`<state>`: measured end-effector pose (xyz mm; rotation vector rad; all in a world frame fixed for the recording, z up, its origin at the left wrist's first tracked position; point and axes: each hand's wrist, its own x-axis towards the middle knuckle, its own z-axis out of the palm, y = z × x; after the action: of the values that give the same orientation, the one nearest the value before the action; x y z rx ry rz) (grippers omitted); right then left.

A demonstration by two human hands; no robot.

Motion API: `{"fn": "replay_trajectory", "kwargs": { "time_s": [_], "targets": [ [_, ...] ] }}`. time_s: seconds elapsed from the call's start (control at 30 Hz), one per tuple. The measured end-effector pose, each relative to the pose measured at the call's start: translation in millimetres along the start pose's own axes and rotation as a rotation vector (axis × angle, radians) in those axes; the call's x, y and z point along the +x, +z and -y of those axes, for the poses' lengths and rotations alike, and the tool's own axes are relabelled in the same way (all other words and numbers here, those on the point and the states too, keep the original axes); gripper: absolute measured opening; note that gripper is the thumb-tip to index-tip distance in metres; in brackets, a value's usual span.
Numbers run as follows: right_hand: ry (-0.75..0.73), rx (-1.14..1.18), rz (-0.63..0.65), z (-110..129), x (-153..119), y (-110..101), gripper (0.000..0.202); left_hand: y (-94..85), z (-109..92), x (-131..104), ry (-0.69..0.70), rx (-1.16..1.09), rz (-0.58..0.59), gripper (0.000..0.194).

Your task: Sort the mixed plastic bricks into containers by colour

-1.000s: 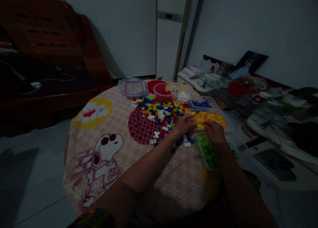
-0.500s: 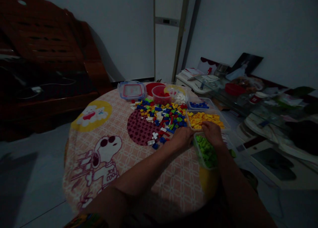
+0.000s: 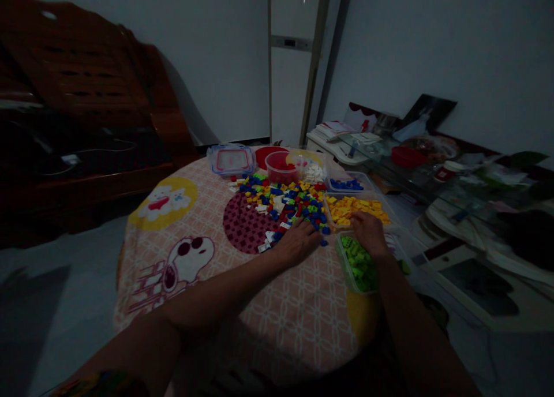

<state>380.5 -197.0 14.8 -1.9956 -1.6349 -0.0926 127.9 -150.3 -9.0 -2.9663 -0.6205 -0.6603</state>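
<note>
My left hand (image 3: 299, 242) lies palm down at the near edge of a pile of mixed toy building bricks (image 3: 277, 203), its fingers stretched over several blue and red ones. My right hand (image 3: 367, 231) is at the near rim of a clear box of yellow bricks (image 3: 346, 208). Its fingers are bent together with the tips low by the yellow bricks; whatever they hold is hidden. Just below it, partly behind my wrist, stands a clear box of green bricks (image 3: 357, 264). A few blue bricks (image 3: 324, 243) lie beside my left fingers.
A box of blue bricks (image 3: 347, 183) stands behind the yellow one. Farther back are a round tub of red bricks (image 3: 282, 169), white bricks (image 3: 314, 173) and a blue-rimmed container (image 3: 234, 160). A cluttered glass table (image 3: 376, 149) borders the right side.
My left hand has moved left from beside the yellow box onto the near edge of the pile, and its fingers have spread. My right hand has stayed nearly in place.
</note>
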Motion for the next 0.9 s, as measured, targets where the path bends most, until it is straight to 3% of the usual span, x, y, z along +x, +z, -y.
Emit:
{"fn": "replay_trajectory", "kwargs": {
  "time_s": [0.23,0.37,0.5,0.7,0.8,0.9],
  "targets": [
    [0.015,-0.02,-0.001,3.1,-0.4,-0.5,0.032,-24.0,66.0,21.3,-0.091,0.059,-0.018,0.02],
    [0.014,-0.015,0.004,2.4,0.0,-0.5,0.031,-40.1,96.6,11.6,-0.205,0.033,-0.125,0.026],
    [0.01,-0.013,-0.004,2.1,0.2,0.1,0.031,-52.0,89.3,-27.8,-0.254,-0.116,-0.18,0.032],
    [0.024,-0.021,0.02,3.9,0.5,0.1,0.032,-50.0,44.7,-87.9,-0.005,-0.178,0.026,0.054],
    [0.019,-0.027,0.024,3.8,0.6,-0.2,0.032,-39.7,47.9,-90.7,-0.034,-0.118,0.078,0.048],
    [0.013,-0.025,0.021,3.4,0.7,-0.5,0.031,-31.5,69.7,-78.0,-0.087,-0.079,0.068,0.039]
  ]
}}
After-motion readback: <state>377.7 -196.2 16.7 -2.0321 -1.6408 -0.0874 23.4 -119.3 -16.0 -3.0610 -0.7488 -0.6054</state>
